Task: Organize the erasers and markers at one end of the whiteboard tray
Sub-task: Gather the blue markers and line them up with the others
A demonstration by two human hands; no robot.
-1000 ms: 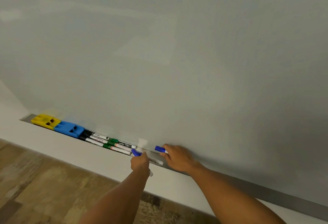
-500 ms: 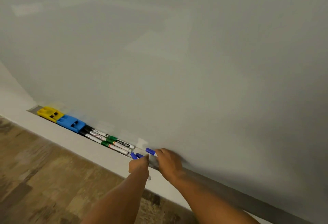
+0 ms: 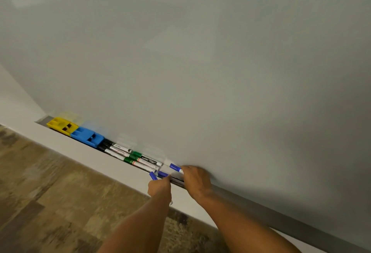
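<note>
At the left end of the grey whiteboard tray (image 3: 261,210) sit a yellow eraser (image 3: 61,125) and a blue eraser (image 3: 86,136), touching. Right of them lie black-capped markers (image 3: 117,150) and green-capped markers (image 3: 143,160) side by side. My left hand (image 3: 159,188) is closed around a blue-capped marker (image 3: 153,176), whose cap sticks out above the fist. A second blue cap (image 3: 163,174) lies just beside it in the tray. My right hand (image 3: 195,180) grips another blue-capped marker (image 3: 176,168) against the board, just right of the green markers.
The whiteboard (image 3: 200,62) fills most of the view. A white ledge (image 3: 80,156) runs below the tray, with wood-patterned floor (image 3: 50,202) beneath it. The tray stretches on to the right of my hands.
Both hands have slid left along the tray with their blue markers, closing the gap to the green markers. The view has shifted with them.
</note>
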